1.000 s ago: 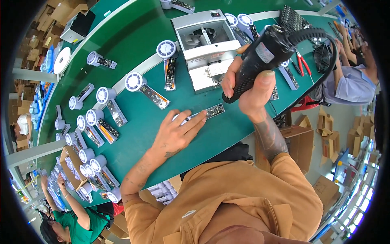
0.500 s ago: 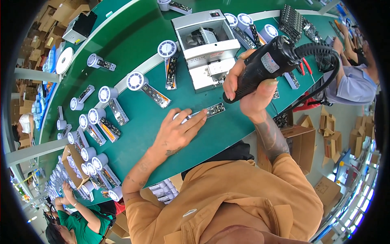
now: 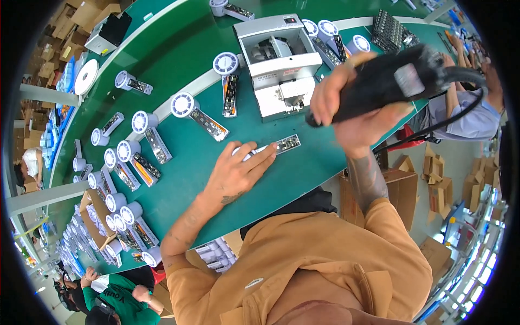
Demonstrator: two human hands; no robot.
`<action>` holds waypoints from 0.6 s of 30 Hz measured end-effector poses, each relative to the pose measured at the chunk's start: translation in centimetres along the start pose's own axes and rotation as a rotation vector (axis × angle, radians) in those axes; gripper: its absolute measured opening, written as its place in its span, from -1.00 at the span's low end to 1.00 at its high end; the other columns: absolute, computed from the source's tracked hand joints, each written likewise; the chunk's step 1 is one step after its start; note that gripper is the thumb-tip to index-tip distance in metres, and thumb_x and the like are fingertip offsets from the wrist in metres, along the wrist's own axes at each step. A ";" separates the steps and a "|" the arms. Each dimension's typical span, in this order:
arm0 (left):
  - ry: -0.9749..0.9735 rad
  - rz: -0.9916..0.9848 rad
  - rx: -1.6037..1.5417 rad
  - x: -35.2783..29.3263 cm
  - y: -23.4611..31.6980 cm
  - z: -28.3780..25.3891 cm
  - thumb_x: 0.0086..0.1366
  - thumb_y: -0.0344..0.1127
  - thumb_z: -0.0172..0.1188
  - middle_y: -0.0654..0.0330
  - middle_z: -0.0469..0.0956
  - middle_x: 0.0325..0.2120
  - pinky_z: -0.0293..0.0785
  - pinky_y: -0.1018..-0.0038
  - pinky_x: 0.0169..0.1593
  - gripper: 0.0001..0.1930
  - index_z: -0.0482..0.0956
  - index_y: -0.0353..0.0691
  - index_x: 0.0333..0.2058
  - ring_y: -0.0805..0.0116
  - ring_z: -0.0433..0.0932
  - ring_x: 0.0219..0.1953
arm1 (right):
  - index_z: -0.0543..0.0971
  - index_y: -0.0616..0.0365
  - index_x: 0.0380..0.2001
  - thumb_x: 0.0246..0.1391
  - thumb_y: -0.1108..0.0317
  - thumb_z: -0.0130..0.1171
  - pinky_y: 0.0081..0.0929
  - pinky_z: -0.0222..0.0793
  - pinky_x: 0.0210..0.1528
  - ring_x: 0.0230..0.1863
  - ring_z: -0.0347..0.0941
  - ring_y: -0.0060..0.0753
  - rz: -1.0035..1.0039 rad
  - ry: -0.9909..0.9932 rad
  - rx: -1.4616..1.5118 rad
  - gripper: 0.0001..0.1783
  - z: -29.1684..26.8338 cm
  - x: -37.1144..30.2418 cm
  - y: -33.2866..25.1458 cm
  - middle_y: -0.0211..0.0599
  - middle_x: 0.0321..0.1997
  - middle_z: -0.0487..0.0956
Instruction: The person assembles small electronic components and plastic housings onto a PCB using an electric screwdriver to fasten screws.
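Note:
My left hand (image 3: 242,170) is closed over a small handheld fan (image 3: 288,144) that lies on the green bench. Its handle, with a bare circuit board facing up, sticks out past my fingertips; most of the fan's head is hidden under my hand. My right hand (image 3: 360,127) grips a black electric screwdriver (image 3: 376,81) with a thick cable, held above the bench to the right of the fan. The screwdriver is blurred by motion, and its tip cannot be made out. Just beyond the fan stands a silver screw feeder (image 3: 287,70).
Several opened fans (image 3: 203,122) lie along the bench at the left. Stacked circuit boards (image 3: 387,30) sit at the far right. A cardboard box (image 3: 401,195) stands beyond the bench edge at my right. Other people work on both sides.
The screwdriver in my right hand has moved right and tilted flatter, away from the fan. My left hand and the fan stay almost in place. The co-worker at the lower left has shifted.

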State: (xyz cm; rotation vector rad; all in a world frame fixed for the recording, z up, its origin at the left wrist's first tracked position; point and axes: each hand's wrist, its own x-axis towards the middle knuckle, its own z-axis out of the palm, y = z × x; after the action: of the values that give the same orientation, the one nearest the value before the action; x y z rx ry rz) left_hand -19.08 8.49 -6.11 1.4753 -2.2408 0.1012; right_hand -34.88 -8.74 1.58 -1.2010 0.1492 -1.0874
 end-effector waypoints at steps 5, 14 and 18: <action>-0.011 -0.001 0.031 0.0 0.2 -0.1 0.01 -0.45 0.31 0.27 0.56 0.06 0.42 0.34 -0.14 -0.62 0.65 -0.27 -0.11 0.25 0.47 -0.12 | 0.29 0.32 0.02 0.15 -0.50 -0.16 -0.55 0.22 -0.67 -0.74 0.31 -0.48 -0.259 -0.055 -0.378 -0.06 1.8 3.4 2.0 -0.27 -0.65 0.41; -0.010 -0.009 0.022 -0.1 0.0 0.3 0.04 -0.43 0.26 0.27 0.54 0.09 0.41 0.33 -0.12 -0.65 0.66 -0.26 -0.12 0.24 0.47 -0.09 | 0.23 0.22 0.04 0.05 -0.59 -0.12 -0.50 0.23 -0.69 -0.75 0.27 -0.50 0.021 0.061 -0.251 0.00 0.0 -0.9 1.1 -0.33 -0.65 0.35; -0.014 0.004 0.021 -0.3 -0.2 0.5 0.07 -0.40 0.21 0.25 0.51 0.12 0.40 0.32 -0.11 -0.66 0.66 -0.27 -0.12 0.23 0.47 -0.08 | 0.23 0.19 0.02 -0.01 -0.65 -0.14 -0.49 0.22 -0.69 -0.76 0.25 -0.48 0.072 0.093 -0.233 0.03 -0.2 -1.8 0.9 -0.33 -0.66 0.34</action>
State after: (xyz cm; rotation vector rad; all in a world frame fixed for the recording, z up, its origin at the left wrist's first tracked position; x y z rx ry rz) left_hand -18.94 8.55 -6.70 1.4872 -2.2599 0.1164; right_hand -35.38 -7.56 -0.02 -1.3420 0.3973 -1.0848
